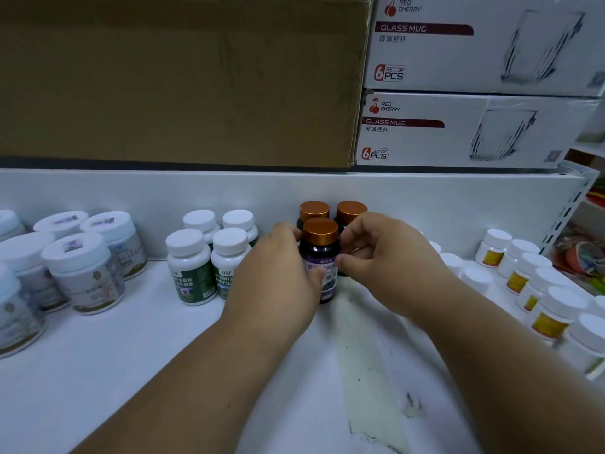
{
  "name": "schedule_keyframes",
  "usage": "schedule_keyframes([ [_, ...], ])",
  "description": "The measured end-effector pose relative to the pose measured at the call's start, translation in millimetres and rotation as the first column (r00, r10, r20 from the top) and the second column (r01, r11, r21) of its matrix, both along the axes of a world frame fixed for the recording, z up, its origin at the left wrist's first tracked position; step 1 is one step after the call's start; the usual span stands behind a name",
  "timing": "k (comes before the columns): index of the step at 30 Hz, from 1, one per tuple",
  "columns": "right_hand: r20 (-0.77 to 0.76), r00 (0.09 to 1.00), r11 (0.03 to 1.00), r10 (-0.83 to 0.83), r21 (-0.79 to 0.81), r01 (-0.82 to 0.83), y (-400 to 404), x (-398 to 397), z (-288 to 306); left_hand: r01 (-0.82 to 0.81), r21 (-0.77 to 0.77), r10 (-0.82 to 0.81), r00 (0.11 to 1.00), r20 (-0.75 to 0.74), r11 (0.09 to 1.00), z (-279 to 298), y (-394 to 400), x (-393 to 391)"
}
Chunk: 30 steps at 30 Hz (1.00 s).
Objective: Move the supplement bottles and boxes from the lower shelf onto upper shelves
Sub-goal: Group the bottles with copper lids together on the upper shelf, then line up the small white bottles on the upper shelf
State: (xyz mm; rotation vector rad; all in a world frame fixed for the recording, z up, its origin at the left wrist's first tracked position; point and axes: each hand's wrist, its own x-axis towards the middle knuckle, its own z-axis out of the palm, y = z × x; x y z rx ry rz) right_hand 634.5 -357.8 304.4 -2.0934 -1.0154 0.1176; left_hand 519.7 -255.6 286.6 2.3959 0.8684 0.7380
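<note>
Gripping a copper-capped purple-label bottle (pixel 320 257), both hands (pixel 278 267) (pixel 383 247) work below "RED CHERRY GLASS MUG" boxes (pixel 458 129).

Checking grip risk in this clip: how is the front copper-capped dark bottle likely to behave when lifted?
The front copper-capped bottle looks rigid, so it should hold its shape under the left hand and right hand. Its glossy wall may be somewhat slippery. Standing taller than wide, close to two matching bottles, it could tip or knock them.

We see a white metal shelf (pixel 98 371) with worn paint patches, above it a brown cardboard carton (pixel 180 80), right of the carton two stacked glass mug boxes (pixel 458 93), a slotted upright (pixel 569 211) below those.
</note>
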Motion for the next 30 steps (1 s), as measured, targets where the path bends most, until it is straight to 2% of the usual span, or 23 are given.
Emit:
schedule_keyframes([
  [13, -0.017, 1.000, 0.998, 0.012, 0.065, -0.011, 2.4, -5.0, -3.8, -0.002, -0.008, 0.002, 1.000, 0.009, 1.000, 0.1, -0.1, -6.8],
  [17, 0.083, 0.996, 0.998, -0.019, 0.053, 0.014, -6.8, -9.9, 8.5, 0.007, 0.061, -0.005, 1.000, -0.026, 0.998, 10.4, -11.6, -20.9],
  [21, 0.198, 0.976, 0.989, -0.095, 0.126, 0.070, -32.2, -20.1, 24.0, 0.151, 0.151, -0.133, 0.984, -0.121, 0.977, 17.3, -31.2, -33.7],
  [26, 0.262, 0.930, 0.963, -0.258, 0.145, 0.226, -82.9, -20.8, 31.2, 0.384, 0.035, -0.362, 0.894, -0.263, 0.923, 18.4, -55.9, -27.9],
  [30, 0.247, 0.899, 0.933, -0.360, 0.104, 0.345, -123.2, -14.0, 37.6, 0.444, 0.057, -0.415, 0.869, -0.271, 0.894, 23.1, -74.8, -14.4],
])
